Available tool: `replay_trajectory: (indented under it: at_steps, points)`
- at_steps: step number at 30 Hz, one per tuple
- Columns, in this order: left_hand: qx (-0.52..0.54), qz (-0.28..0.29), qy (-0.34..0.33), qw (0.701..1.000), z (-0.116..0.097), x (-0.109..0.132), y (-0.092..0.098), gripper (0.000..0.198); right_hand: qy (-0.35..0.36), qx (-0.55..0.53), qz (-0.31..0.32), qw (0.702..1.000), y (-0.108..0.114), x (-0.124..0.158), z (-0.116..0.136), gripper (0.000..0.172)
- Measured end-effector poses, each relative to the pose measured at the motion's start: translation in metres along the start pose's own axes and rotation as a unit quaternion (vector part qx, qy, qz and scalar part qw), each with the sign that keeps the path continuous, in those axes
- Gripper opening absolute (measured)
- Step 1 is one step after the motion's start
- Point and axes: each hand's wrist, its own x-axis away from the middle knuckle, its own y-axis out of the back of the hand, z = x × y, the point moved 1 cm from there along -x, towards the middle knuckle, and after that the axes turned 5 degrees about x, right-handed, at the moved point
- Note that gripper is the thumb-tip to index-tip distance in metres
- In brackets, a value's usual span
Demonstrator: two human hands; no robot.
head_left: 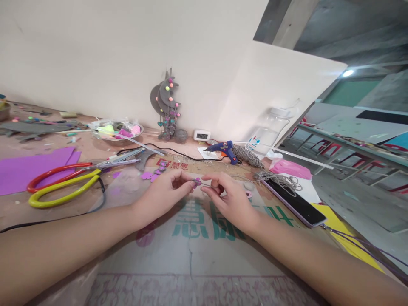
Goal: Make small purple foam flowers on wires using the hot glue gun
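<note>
While poised over the middle of the counter [19, 212], pinched a purple foam flower [196, 182] in the left hand [164, 192] and its thin wire stem [205, 185] in the right hand [232, 204], held crosswise, flower end leftward.

Worktable [19, 212], printed cardboard sheet [191, 255] laid flat across its centre.
Left: purple foam sheet [25, 168], scissors [79, 174]. Upper centre: blue glue gun [225, 149], twine [280, 178]. Right: phone [295, 202].

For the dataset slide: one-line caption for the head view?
Left hand pinches a purple piece, right hand its thin wire, over cardboard; scissors at left, glue gun behind.
</note>
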Motion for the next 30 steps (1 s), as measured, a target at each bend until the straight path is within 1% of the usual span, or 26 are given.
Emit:
replay_trajectory:
  at_steps: [3,5,7,10,13,15,17,19,24,30]
  points:
    - [0.003,0.022,-0.015,1.0,0.0,-0.001,0.0,0.015,0.066,0.049,-0.015,0.997,0.003,-0.001,-0.001,0.008]
    - [-0.002,0.031,-0.018,0.999,0.001,-0.001,0.0,0.015,0.084,0.055,-0.014,0.995,0.004,-0.001,0.0,0.008]
    - [-0.002,0.035,-0.017,0.999,0.002,-0.001,0.0,0.015,0.084,0.052,-0.014,0.995,0.005,-0.001,0.001,0.009]
    - [0.016,0.048,-0.017,0.999,0.002,-0.001,0.0,0.015,0.046,0.022,-0.01,0.999,0.004,0.0,0.003,0.01]
    - [0.039,0.054,-0.007,0.998,0.002,-0.001,-0.001,0.017,-0.027,-0.058,0.004,0.998,0.001,0.001,0.005,0.011]
    - [0.042,0.049,0.003,0.998,0.001,-0.001,-0.001,0.018,-0.075,-0.132,0.013,0.988,-0.002,0.002,0.005,0.01]
    - [0.041,0.046,0.009,0.998,0.001,-0.001,-0.002,0.017,-0.103,-0.187,0.02,0.977,-0.005,0.003,0.005,0.011]
    - [0.042,0.048,0.01,0.998,0.001,0.0,-0.002,0.016,-0.113,-0.208,0.031,0.971,-0.006,0.003,0.005,0.012]
    - [0.043,0.049,0.004,0.998,0.0,0.001,-0.003,0.012,-0.123,-0.213,0.037,0.969,-0.005,0.003,0.005,0.014]
    - [-0.005,0.056,-0.023,0.998,-0.005,0.003,-0.004,0.013,-0.138,-0.234,0.044,0.962,-0.005,0.002,0.006,0.014]
